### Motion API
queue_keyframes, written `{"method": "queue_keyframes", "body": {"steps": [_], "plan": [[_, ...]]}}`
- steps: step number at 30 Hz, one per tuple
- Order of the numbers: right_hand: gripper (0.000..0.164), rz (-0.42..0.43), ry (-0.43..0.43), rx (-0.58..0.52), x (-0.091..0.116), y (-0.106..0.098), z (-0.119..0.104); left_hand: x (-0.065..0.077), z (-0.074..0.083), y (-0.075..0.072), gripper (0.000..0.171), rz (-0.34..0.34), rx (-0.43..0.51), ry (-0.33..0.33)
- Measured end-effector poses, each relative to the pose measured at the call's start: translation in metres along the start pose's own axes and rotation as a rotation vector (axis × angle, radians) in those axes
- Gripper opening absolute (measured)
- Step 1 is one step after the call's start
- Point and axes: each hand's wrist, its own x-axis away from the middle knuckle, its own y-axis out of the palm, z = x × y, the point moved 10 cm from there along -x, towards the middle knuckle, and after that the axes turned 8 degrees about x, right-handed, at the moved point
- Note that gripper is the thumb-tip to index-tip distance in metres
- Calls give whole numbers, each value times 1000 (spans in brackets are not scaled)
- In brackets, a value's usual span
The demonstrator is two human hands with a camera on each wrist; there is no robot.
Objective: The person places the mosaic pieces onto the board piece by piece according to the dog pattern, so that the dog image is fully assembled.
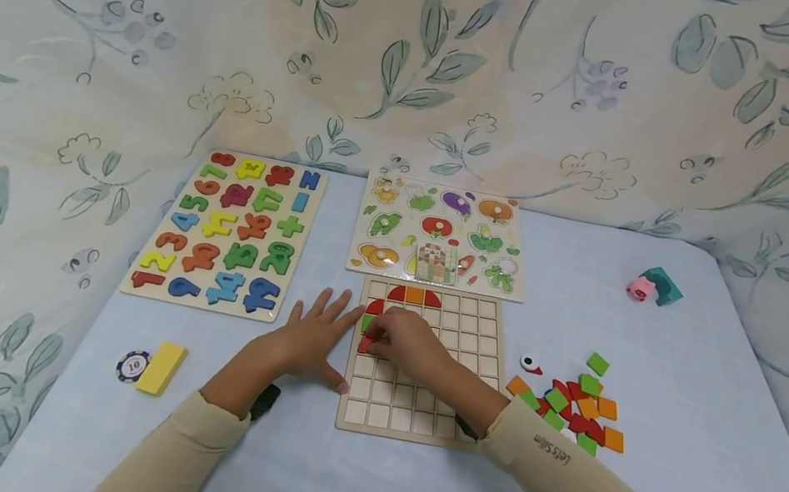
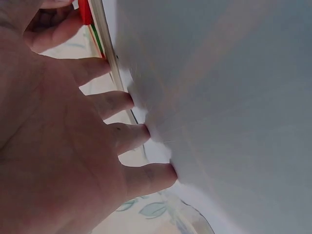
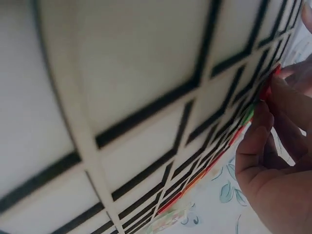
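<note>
A wooden grid board (image 1: 408, 421) lies in the middle of the table. Its top row holds an orange square tile (image 1: 414, 296) between two red curved tiles; another red curved tile (image 1: 374, 306) and a green tile (image 1: 366, 324) sit in the left column. My right hand (image 1: 411, 345) pinches a red tile (image 3: 265, 89) at the left column, just below the green one. My left hand (image 1: 308, 343) is spread flat beside the board's left edge, fingertips on the tablecloth, index finger and thumb reaching the edge.
Loose red, green and orange tiles (image 1: 587, 406) lie in a pile right of the board, near an eye-shaped piece (image 1: 529, 363). A number puzzle (image 1: 208, 300) and a vegetable puzzle (image 1: 396, 234) lie behind. A yellow block (image 1: 161, 369), poker chip (image 1: 133, 366) and pink figure (image 1: 640, 289) stand apart.
</note>
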Motion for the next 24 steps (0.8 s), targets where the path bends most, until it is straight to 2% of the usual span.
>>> {"method": "queue_keyframes", "body": {"steps": [5,10,12,14,17,20,24], "plan": [[16,40,-23,104,3,-3,-5,-2,6,-2,115,0,6,20],[19,71,-102,236,10,-3,-20,2,4,2,115,6,39,27],[20,84,-122,268,14,-6,-23,4,3,4,116,4,49,28],[19,89,-107,270,19,-14,-19,6,2,4,116,5,59,29],[17,98,-11,246,32,-40,6,8,5,0,118,11,50,44],[18,93,134,252,53,-67,55,9,8,-4,117,21,56,68],[27,-23,360,326,91,-79,127,8,7,-3,118,18,57,71]]}}
